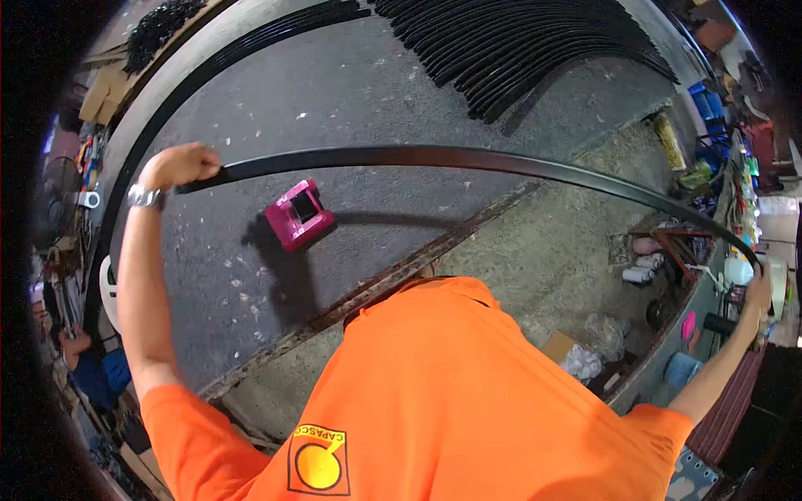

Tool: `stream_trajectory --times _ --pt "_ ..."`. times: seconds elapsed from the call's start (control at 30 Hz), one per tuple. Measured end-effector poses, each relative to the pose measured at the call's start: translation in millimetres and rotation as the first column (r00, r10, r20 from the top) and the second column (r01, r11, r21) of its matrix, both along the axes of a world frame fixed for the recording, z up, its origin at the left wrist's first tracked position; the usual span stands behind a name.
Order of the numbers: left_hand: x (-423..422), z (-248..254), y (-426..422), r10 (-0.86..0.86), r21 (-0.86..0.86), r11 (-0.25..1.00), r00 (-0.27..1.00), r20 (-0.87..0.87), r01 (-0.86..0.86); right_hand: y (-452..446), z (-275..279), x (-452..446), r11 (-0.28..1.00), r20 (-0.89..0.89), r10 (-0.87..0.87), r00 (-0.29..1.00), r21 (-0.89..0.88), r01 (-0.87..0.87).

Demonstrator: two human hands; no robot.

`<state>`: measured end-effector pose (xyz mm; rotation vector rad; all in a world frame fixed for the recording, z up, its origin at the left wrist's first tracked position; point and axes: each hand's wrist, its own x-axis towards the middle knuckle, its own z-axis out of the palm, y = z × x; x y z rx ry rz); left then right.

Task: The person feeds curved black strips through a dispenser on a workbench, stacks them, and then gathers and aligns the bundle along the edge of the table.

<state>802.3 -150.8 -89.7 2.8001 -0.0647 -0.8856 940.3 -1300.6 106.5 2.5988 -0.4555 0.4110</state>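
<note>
A long black strip [434, 157] stretches across the view, raised above the dark grey worktable and bowed by the lens. My left hand [177, 165], with a watch on the wrist, is closed around its left end. Far to the right, my right hand [758, 292] grips the other end; part of its fingers is hidden at the view's edge. On the table below the strip lies a small magenta plastic item [292, 234] with a black block in it, which neither hand touches. I cannot make out its kind.
Many black strips [518, 42] lie side by side at the back of the worktable [334, 108]. More long strips [251, 37] run along its left edge. A person's arm [77, 344] shows at far left. A cardboard piece [558, 346] and plastic lie on the floor at right.
</note>
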Motion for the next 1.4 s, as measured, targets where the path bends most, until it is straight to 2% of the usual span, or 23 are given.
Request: stream_trajectory --times 0.03,0.07,0.13,0.2,0.3,0.37,0.4,0.5,0.6,0.63,0.73,0.83,0.93,1.03,1.07,1.1,1.13,1.17,1.2,1.27,1.33,1.37,1.4 --pt "-15 -5 27 0.042 0.038 0.998 0.998 0.039 -0.044 47 -4 0 0.997 0.022 -0.067 0.998 0.050 0.066" --pt "-30 1 40 0.070 0.043 0.996 0.995 0.064 -0.073 52 -8 11 0.995 0.027 0.066 0.997 0.078 -0.068" --pt "-64 18 65 0.133 0.054 0.989 0.985 0.108 -0.140 94 -15 25 0.988 -0.020 0.154 0.988 -0.008 -0.154" --pt "-99 17 100 0.134 0.067 0.987 0.983 0.126 -0.143 132 -24 35 0.942 -0.027 0.335 0.942 0.003 -0.335" --pt "-142 9 153 0.179 0.142 0.971 0.978 0.106 -0.193 263 -25 16 0.967 -0.095 0.254 0.962 0.027 -0.253" --pt "-165 24 150 0.267 0.226 0.936 0.963 0.040 -0.269 293 -34 21 0.942 -0.128 0.336 0.933 0.045 -0.333" --pt "-181 13 169 0.261 0.253 0.926 0.960 0.106 -0.280 308 -39 24 0.927 -0.142 0.375 0.916 0.054 -0.371" --pt "-208 13 188 0.227 0.237 0.941 0.970 0.091 -0.242 363 -50 25 0.946 -0.249 0.302 0.920 -0.038 -0.321" --pt "-228 13 198 0.256 0.250 0.931 0.964 0.073 -0.267 419 -52 11 0.972 -0.275 0.225 0.935 -0.004 -0.235" --pt "-233 16 199 0.270 0.273 0.922 0.961 0.054 -0.274 425 -54 10 0.971 -0.276 0.232 0.933 0.006 -0.240" --pt "-254 12 221 0.261 0.171 0.945 0.957 0.123 -0.280 436 -58 10 0.953 -0.233 0.298 0.926 0.012 -0.303" --pt "-263 16 224 0.223 0.176 0.955 0.968 0.113 -0.240 437 -57 12 0.955 -0.222 0.292 0.930 0.015 -0.296" --pt "-273 31 199 0.294 0.273 0.900 0.936 0.193 -0.339 449 -53 1 0.952 -0.175 0.307 0.936 0.036 -0.305" --pt "-319 2 234 0.033 0.249 0.942 0.802 0.596 -0.224 435 -63 2 0.932 -0.146 0.361 0.921 0.025 -0.361" --pt "-327 -2 244 0.085 0.193 0.953 0.818 0.569 -0.233 421 -71 5 0.909 -0.116 0.416 0.902 0.078 -0.409" --pt "-334 0 238 0.202 0.139 0.937 0.824 0.530 -0.319 420 -77 2 0.914 -0.105 0.401 0.910 0.117 -0.389" --pt "-350 -14 253 0.234 0.107 0.933 0.807 0.542 -0.343 423 -82 0 0.934 -0.105 0.347 0.932 0.135 -0.332" --pt "-368 -29 283 0.048 0.153 0.973 0.802 0.596 -0.172 429 -84 -1 0.947 -0.107 0.296 0.949 0.159 -0.278" --pt "-380 -30 286 0.242 0.085 0.941 0.825 0.512 -0.329 438 -82 -3 0.946 -0.120 0.296 0.948 0.173 -0.274" --pt "-388 -17 284 0.545 -0.051 0.820 0.751 0.373 -0.570 460 -79 -2 0.936 -0.153 0.312 0.938 0.221 -0.275" --pt "-388 9 271 0.550 0.055 0.800 0.766 0.334 -0.598 471 -83 10 0.894 -0.160 0.423 0.892 0.230 -0.384" --pt "-382 24 258 0.496 0.197 0.793 0.798 0.341 -0.577 477 -86 14 0.861 -0.152 0.495 0.856 0.220 -0.459" --pt "-382 31 267 0.530 0.232 0.769 0.797 0.288 -0.595 480 -91 30 0.855 -0.226 0.514 0.828 0.215 -0.472"
